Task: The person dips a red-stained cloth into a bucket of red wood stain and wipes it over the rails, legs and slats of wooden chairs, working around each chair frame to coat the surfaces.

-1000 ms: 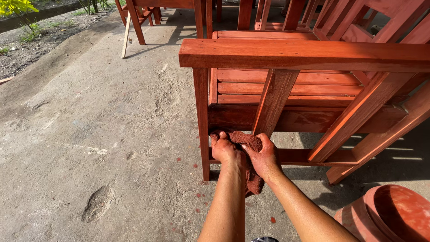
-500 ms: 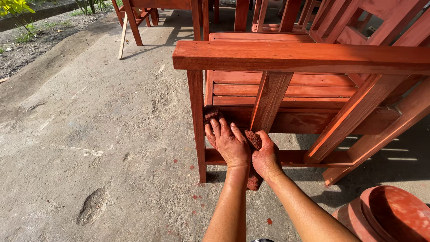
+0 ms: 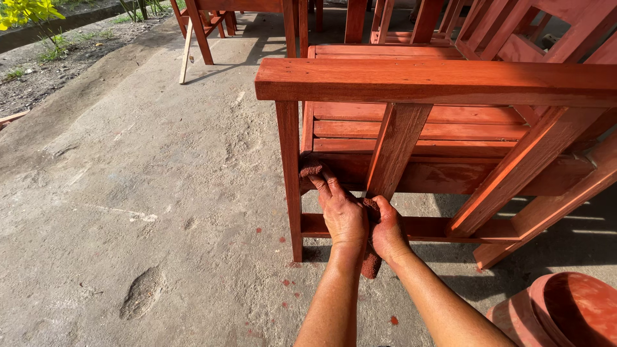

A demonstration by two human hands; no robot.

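A red-stained wooden chair stands in front of me on its legs, its armrest across the top of the view. My left hand reaches up inside the frame, its fingertips pressing a stained reddish-brown rag against the seat rail beside the front leg. Just to its right, my right hand is closed on cloth at the foot of the slanted armrest support. A tail of that cloth hangs between my wrists. I cannot tell whether both hands hold one rag.
A round red-stained tub sits at the bottom right. More red wooden chairs stand at the back. The concrete floor carries red drips by the chair leg. A dirt strip with a green plant runs at the top left.
My left hand has slid up from the lower rail to the seat rail, carrying cloth under its fingers. The right hand has stayed low by the slanted support.
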